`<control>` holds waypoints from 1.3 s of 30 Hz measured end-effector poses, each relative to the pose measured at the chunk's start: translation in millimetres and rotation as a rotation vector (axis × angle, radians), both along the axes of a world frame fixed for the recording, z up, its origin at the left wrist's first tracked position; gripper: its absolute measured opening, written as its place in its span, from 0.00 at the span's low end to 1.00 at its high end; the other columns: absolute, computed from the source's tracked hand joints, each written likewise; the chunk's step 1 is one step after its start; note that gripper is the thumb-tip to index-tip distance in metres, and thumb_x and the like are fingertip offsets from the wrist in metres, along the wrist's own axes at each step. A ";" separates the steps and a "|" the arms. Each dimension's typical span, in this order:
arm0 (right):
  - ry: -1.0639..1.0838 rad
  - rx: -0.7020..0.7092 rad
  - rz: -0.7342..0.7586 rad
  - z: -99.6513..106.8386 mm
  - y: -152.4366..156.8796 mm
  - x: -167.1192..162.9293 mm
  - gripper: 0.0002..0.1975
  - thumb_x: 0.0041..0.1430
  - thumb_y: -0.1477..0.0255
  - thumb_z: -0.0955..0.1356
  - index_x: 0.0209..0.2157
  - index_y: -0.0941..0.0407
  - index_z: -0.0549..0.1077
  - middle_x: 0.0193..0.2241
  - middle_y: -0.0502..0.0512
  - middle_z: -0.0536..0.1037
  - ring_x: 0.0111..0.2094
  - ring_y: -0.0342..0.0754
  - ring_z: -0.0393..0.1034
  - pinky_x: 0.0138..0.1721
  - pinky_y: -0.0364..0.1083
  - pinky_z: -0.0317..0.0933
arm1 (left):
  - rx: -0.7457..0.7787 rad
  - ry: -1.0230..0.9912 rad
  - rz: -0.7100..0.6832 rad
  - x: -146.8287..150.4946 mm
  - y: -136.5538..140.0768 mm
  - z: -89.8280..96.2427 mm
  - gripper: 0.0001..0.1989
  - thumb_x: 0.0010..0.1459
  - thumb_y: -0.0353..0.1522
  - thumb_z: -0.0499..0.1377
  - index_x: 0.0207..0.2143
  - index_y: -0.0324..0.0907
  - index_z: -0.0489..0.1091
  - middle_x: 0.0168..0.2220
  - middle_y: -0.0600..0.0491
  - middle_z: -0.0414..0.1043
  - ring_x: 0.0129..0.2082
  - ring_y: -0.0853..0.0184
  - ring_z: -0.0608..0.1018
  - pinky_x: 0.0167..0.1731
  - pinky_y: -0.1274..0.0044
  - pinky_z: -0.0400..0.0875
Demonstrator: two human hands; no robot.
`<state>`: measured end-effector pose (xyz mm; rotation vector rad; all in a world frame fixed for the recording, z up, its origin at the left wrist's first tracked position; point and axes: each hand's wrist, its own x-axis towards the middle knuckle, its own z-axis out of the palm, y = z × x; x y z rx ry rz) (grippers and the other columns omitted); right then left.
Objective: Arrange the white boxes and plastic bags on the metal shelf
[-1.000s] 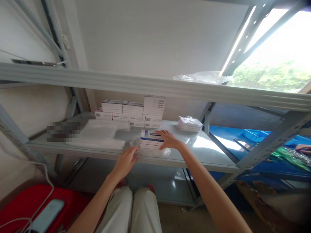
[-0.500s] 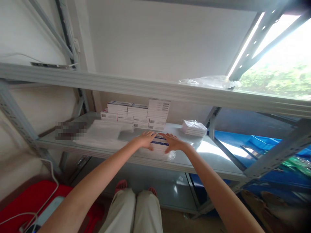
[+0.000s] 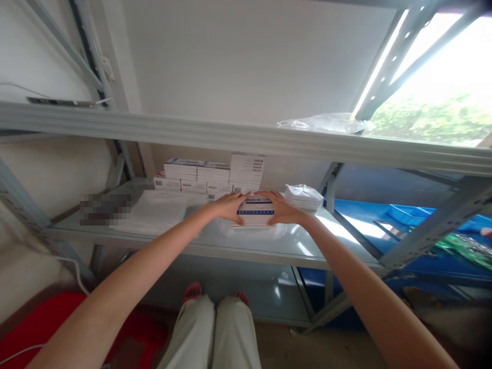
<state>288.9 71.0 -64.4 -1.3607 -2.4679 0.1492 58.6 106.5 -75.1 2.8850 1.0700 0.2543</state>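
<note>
Stack of flat white cardboard boxes with blue bands [image 3: 255, 218] clasped between left hand [image 3: 230, 206] and right hand [image 3: 283, 209], centre of frame

Box stack is just right of frame centre, over the front part of a long grey metal shelf [image 3: 307, 248]. Printed face with blue band shows between the thumbs, plain white box edges below. Crumpled clear plastic film [image 3: 277, 233] spreads around its base; cannot tell whether the stack rests there or is slightly raised.

Left hand: half curled, fingers over upper left edge, thumb on left front, has hold of that side. Right hand: mirror pose, fingers over upper right edge, thumb on right front, has hold of that side. Fingertips of both nearly meet on top.

Behind, centre-left: layered row of white boxes with dark-printed tops [image 3: 192, 171]; taller white box pile with barcodes [image 3: 246, 171] at its right end. Right of right hand: small white bundle wrapped in clear plastic [image 3: 303, 197], just beside; contact unclear. Left of frame: flat translucent white plastic bags [image 3: 154, 210], then a dark pixelated patch [image 3: 105, 209].

Upper right: crumpled clear plastic bag [image 3: 326, 122] on grey upper shelf [image 3: 192, 130]. Right edge: shiny green packets [image 3: 461, 248], blurred. Lower left: red plastic stool [image 3: 34, 318]. Bottom centre: beige trousers [image 3: 196, 333], red sandals [image 3: 192, 291].
</note>
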 end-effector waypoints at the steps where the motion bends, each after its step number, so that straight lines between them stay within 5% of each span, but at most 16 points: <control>1: 0.018 0.002 0.006 1.4 -0.2 0.1 0.48 0.35 0.76 0.73 0.61 0.50 0.55 0.54 0.57 0.64 0.55 0.58 0.56 0.55 0.54 0.53 | 0.000 -0.002 0.002 0.4 -0.4 2.9 0.54 0.41 0.42 0.67 0.66 0.41 0.41 0.59 0.40 0.56 0.56 0.52 0.63 0.53 0.70 0.58; 5: 0.142 0.000 0.024 -5.4 2.6 0.3 0.50 0.35 0.75 0.74 0.62 0.50 0.54 0.56 0.58 0.61 0.57 0.59 0.55 0.57 0.56 0.51 | 0.009 -0.067 -0.023 -1.9 1.7 7.1 0.52 0.40 0.41 0.68 0.64 0.41 0.47 0.56 0.42 0.60 0.54 0.54 0.65 0.53 0.71 0.59; 9: 0.525 -0.023 0.073 -25.2 7.2 -0.1 0.60 0.35 0.68 0.77 0.65 0.49 0.40 0.63 0.61 0.50 0.62 0.60 0.48 0.60 0.58 0.49 | 0.033 -0.220 -0.081 -12.7 8.3 6.6 0.51 0.38 0.40 0.69 0.63 0.44 0.51 0.58 0.43 0.59 0.56 0.53 0.63 0.55 0.67 0.56; 12: 0.768 -0.096 0.097 -37.2 7.7 -0.6 0.63 0.36 0.63 0.77 0.65 0.48 0.34 0.62 0.62 0.53 0.61 0.58 0.51 0.58 0.58 0.53 | 0.038 -0.343 -0.107 -22.2 11.5 7.9 0.52 0.36 0.40 0.70 0.63 0.46 0.52 0.57 0.43 0.60 0.55 0.53 0.64 0.54 0.64 0.58; 16: 0.796 -0.175 0.059 -44.8 8.5 0.3 0.53 0.40 0.62 0.76 0.64 0.50 0.46 0.57 0.61 0.64 0.58 0.57 0.58 0.57 0.59 0.54 | 0.019 -0.404 -0.130 -30.8 11.4 12.6 0.53 0.34 0.41 0.71 0.63 0.47 0.52 0.58 0.43 0.59 0.55 0.52 0.64 0.53 0.62 0.59; 23: 0.772 -0.276 0.030 -52.3 11.8 9.3 0.54 0.33 0.68 0.78 0.62 0.48 0.53 0.60 0.61 0.60 0.59 0.58 0.56 0.57 0.61 0.54 | 0.001 -0.418 -0.104 -44.4 14.8 21.1 0.51 0.34 0.39 0.71 0.61 0.45 0.55 0.58 0.43 0.60 0.56 0.53 0.64 0.55 0.63 0.58; 28: 0.853 -0.197 0.062 -30.6 4.6 -3.8 0.53 0.30 0.71 0.79 0.60 0.49 0.57 0.62 0.59 0.57 0.63 0.57 0.49 0.61 0.61 0.46 | -0.053 -0.434 -0.141 -50.9 12.7 36.3 0.49 0.33 0.36 0.71 0.60 0.46 0.58 0.58 0.44 0.60 0.57 0.53 0.65 0.56 0.63 0.58; 32: 0.915 -0.285 0.184 -10.9 2.5 -25.7 0.48 0.30 0.73 0.78 0.58 0.50 0.62 0.56 0.59 0.66 0.57 0.57 0.61 0.59 0.61 0.52 | -0.062 -0.433 -0.154 -56.9 4.6 54.8 0.49 0.33 0.35 0.71 0.60 0.45 0.58 0.59 0.44 0.60 0.56 0.54 0.66 0.55 0.64 0.58; 39: 1.002 -0.211 0.110 -3.9 -3.6 -53.6 0.38 0.32 0.71 0.77 0.50 0.53 0.69 0.49 0.59 0.73 0.52 0.56 0.66 0.53 0.58 0.61 | -0.056 -0.382 -0.202 -82.4 -8.3 79.6 0.50 0.34 0.37 0.71 0.61 0.45 0.55 0.60 0.45 0.58 0.58 0.55 0.64 0.57 0.65 0.57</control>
